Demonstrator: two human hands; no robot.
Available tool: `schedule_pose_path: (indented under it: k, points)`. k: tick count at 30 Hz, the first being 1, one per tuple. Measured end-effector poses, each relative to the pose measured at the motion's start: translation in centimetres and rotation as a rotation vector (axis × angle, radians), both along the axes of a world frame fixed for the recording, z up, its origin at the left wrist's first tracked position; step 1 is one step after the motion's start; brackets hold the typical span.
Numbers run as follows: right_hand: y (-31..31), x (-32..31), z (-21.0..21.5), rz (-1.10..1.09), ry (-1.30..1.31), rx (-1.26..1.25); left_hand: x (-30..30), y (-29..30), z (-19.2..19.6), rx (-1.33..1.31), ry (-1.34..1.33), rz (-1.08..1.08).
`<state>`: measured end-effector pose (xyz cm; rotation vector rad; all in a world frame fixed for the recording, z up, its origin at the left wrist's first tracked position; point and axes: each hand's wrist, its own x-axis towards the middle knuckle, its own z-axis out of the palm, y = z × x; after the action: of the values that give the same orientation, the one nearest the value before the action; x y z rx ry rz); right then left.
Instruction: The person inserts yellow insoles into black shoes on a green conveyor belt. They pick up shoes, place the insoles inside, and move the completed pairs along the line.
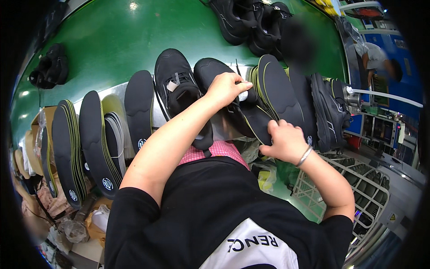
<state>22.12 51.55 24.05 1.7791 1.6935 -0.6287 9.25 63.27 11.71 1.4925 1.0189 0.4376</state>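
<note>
My left hand (227, 91) is closed at the opening of a black shoe (209, 71), with thumb and fingertips at its tongue, where a white label shows. My right hand (286, 141) pinches the end of a dark insole with a yellow-green edge (258, 121). That insole slants from the shoe's opening down to my right fingers; its far end is hidden. Left of this shoe lies a second black shoe (172, 67), partly covered by my left forearm. Close beyond my right hand stands a stack of dark insoles (282, 85).
More insole stacks (67, 152) line the bench's near edge at left. Black shoes (255, 22) stand across the green tabletop (121, 40), with another pair (50, 67) far left. At right are an upright shoe (329, 112) and a white wire rack (371, 197). Another person (376, 58) is farther right.
</note>
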Motion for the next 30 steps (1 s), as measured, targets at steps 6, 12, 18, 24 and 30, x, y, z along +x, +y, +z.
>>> schedule_pose_path:
  k: [6, 12, 18, 24, 30]
  points:
    - [0.2, -0.1, -2.7, 0.189, 0.181, 0.435, -0.1, -0.1, 0.4, -0.033, -0.033, -0.018]
    - [2.0, -1.0, -7.1, 0.451, 0.034, 0.330, 0.1, -0.5, 0.5, -0.070, -0.077, 0.005]
    - [1.9, -1.0, -8.7, 0.575, 0.018, 0.436, 0.1, -1.1, -0.3, -0.066, -0.147, 0.110]
    - [1.8, -0.6, -10.2, 0.411, 0.090, 0.387, 0.7, -2.0, 0.0, 0.030, -0.172, 0.207]
    - [2.8, -1.2, -9.9, 0.417, 0.037, 0.225, 0.0, -2.4, -0.6, 0.043, -0.235, 0.275]
